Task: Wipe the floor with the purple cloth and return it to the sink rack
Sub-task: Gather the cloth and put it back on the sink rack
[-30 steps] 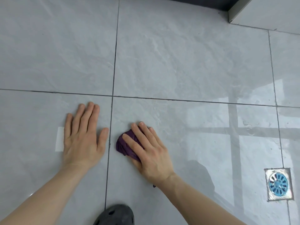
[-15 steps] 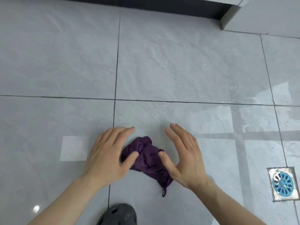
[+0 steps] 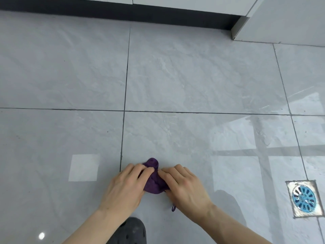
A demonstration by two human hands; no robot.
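The purple cloth [image 3: 154, 180] lies bunched on the grey tiled floor [image 3: 193, 81], just right of a grout line. My left hand [image 3: 126, 185] presses in on its left side with fingers curled onto the fabric. From the right, my right hand [image 3: 184, 185] closes its fingers and thumb on the cloth. The cloth's top hump pokes out beyond the fingertips, and its small hanging loop [image 3: 173, 208] trails out below my right wrist. Most of the cloth is hidden under both hands.
A square metal floor drain with a blue grate [image 3: 303, 198] sits at the right. A dark perforated shoe [image 3: 131, 232] is at the bottom edge. White cabinets over a dark kick board [image 3: 123, 14] run along the far edge, with a cabinet corner [image 3: 236, 30] at the upper right.
A second ago my right hand pressed the cloth flat while the left lay on the tile. Both hands then came to either side of the cloth and have now closed on it, bunching it.
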